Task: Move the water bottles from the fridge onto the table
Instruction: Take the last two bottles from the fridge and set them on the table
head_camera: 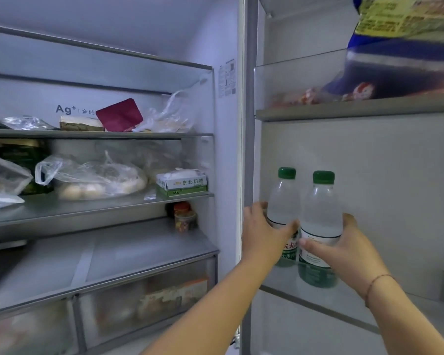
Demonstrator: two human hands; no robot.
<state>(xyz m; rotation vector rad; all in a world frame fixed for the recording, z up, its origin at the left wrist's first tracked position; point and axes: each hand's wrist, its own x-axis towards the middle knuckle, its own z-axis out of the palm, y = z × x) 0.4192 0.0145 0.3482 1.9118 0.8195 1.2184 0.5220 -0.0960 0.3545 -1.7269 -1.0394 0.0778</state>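
Two clear water bottles with green caps and green-and-white labels stand upright side by side in the fridge door's lower bin (pixel 318 303). My left hand (pixel 260 230) wraps around the left water bottle (pixel 283 201) at its middle. My right hand (pixel 349 248) grips the right water bottle (pixel 322 208) around its label, thumb in front. Both bottles' bases sit behind the clear bin wall. No table is in view.
The open fridge's shelves on the left hold plastic bags (pixel 92 175), a green-and-white box (pixel 181 187), a dark red card (pixel 119 115) and small jars (pixel 185 217). A blue-and-yellow packet (pixel 400 47) fills the upper door bin. Drawers sit below.
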